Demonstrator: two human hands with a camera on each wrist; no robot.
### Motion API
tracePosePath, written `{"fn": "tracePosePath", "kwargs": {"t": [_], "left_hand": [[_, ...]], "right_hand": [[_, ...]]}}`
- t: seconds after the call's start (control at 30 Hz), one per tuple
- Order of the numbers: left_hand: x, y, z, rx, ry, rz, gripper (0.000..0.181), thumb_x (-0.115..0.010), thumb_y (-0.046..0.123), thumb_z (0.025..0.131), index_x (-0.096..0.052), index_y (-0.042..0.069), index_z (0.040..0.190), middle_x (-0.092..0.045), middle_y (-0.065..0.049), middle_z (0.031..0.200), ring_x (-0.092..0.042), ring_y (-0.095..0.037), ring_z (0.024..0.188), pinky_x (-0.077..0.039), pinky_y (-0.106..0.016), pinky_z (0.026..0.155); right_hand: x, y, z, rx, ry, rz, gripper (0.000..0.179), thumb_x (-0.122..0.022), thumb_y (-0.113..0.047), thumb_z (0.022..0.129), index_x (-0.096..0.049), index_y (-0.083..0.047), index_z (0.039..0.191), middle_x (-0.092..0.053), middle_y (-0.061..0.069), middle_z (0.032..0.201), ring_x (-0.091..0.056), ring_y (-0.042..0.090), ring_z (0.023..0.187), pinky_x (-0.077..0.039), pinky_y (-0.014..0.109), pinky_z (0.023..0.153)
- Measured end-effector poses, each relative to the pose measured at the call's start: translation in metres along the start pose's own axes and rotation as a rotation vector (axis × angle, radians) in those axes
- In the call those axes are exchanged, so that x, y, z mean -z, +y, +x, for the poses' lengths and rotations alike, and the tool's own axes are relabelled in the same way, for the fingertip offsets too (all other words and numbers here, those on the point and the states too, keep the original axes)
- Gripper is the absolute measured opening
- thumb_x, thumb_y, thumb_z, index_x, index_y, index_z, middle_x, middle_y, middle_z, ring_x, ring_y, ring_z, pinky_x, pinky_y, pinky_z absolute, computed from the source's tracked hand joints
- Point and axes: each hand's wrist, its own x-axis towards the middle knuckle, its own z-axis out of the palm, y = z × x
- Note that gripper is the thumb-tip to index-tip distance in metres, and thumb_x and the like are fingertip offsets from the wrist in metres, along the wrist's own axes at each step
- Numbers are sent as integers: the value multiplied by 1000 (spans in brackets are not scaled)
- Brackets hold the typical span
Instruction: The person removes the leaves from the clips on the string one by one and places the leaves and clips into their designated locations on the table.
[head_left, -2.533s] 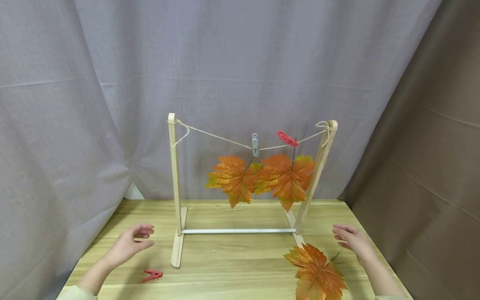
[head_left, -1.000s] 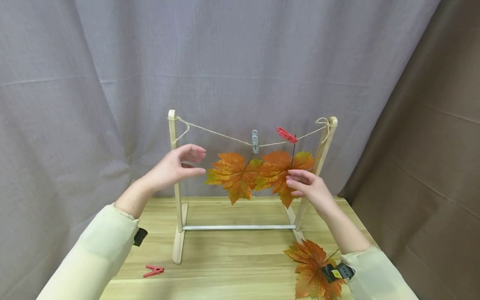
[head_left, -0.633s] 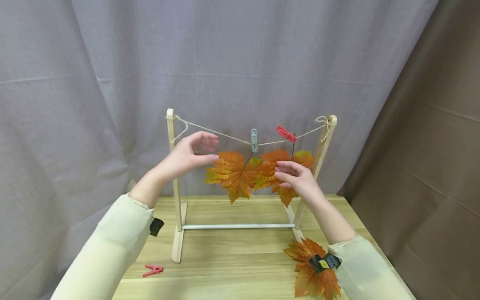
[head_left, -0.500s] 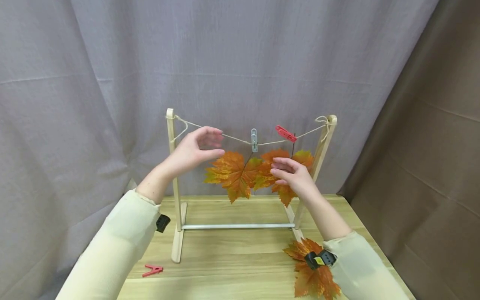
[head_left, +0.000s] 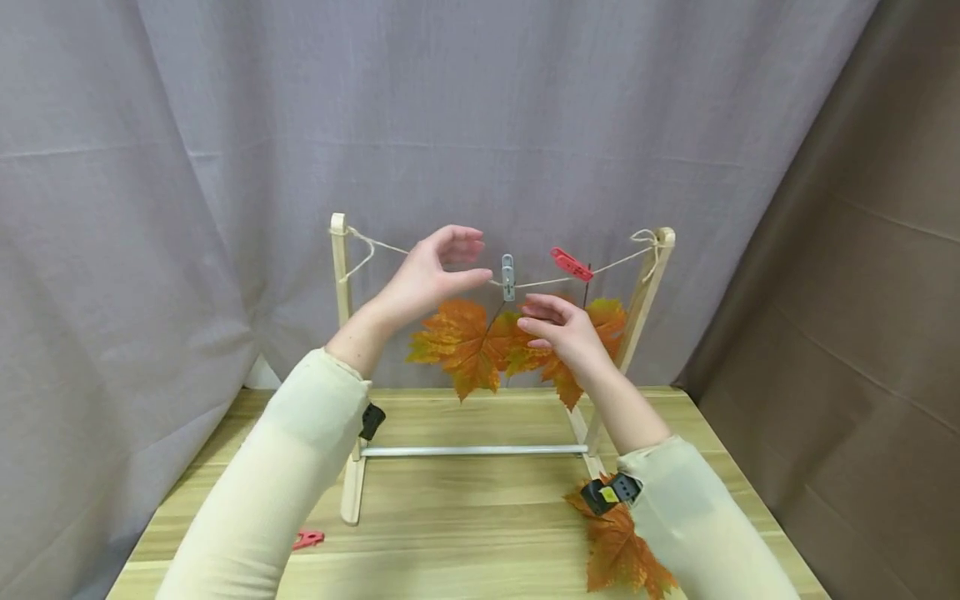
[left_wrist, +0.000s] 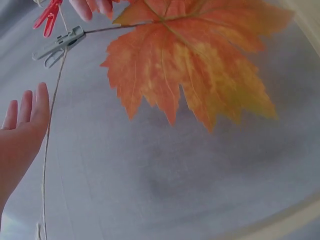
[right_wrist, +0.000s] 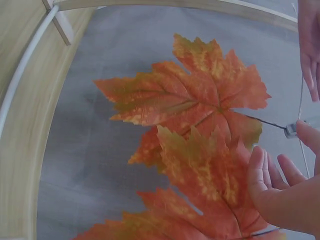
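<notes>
My left hand (head_left: 442, 268) is raised at the string, thumb and fingers apart, just left of a grey clothespin (head_left: 508, 277). That clothespin clips the stem of an orange maple leaf (head_left: 463, 343) to the string (head_left: 540, 284). Below and right of it is my right hand (head_left: 564, 332), fingers spread and holding nothing, in front of a second maple leaf (head_left: 606, 321). A red clothespin (head_left: 572, 264) fastens this second leaf's stem to the string. In the left wrist view the grey clothespin (left_wrist: 60, 46) lies beyond my left fingertips (left_wrist: 42, 90), apart from them.
The string runs between two wooden posts (head_left: 340, 267) joined low by a white rod (head_left: 472, 451). On the table (head_left: 450, 533) lie a third maple leaf (head_left: 622, 550), partly under my right sleeve, and another red clothespin (head_left: 309, 539), partly behind my left sleeve.
Both hands have risen from beside the stand and moved inward, the left rightward and the right leftward, towards the grey clothespin. The hanging leaves and clothespins stay in place.
</notes>
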Motion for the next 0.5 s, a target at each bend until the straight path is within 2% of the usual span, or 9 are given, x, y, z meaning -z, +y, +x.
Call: {"fn": "tracePosePath", "kwargs": {"t": [0.13, 0.33, 0.5], "left_hand": [[-8, 4, 8, 21, 19, 2, 54, -69, 19, 84, -46, 8, 132, -52, -10, 135, -49, -24, 126, -43, -36, 102], [-16, 11, 15, 55, 39, 40, 57, -68, 21, 85, -44, 9, 136, -50, -9, 139, -49, -22, 126, -43, -36, 103], [-20, 13, 17, 86, 8, 67, 58, -66, 21, 87, -43, 7, 137, -50, -8, 139, -50, -21, 125, -43, -35, 103]], "right_hand": [[-6, 0, 3, -1, -10, 1, 51, -60, -11, 90, -43, -2, 137, -49, 21, 134, -59, 3, 92, -54, 33, 85], [-14, 0, 8, -8, -22, 3, 52, -60, -12, 90, -42, -3, 138, -49, 20, 135, -57, 13, 104, -54, 27, 82], [-21, -1, 11, -9, -16, -14, 44, -60, -12, 90, -49, 1, 131, -53, 19, 129, -58, 12, 99, -54, 26, 79]]}}
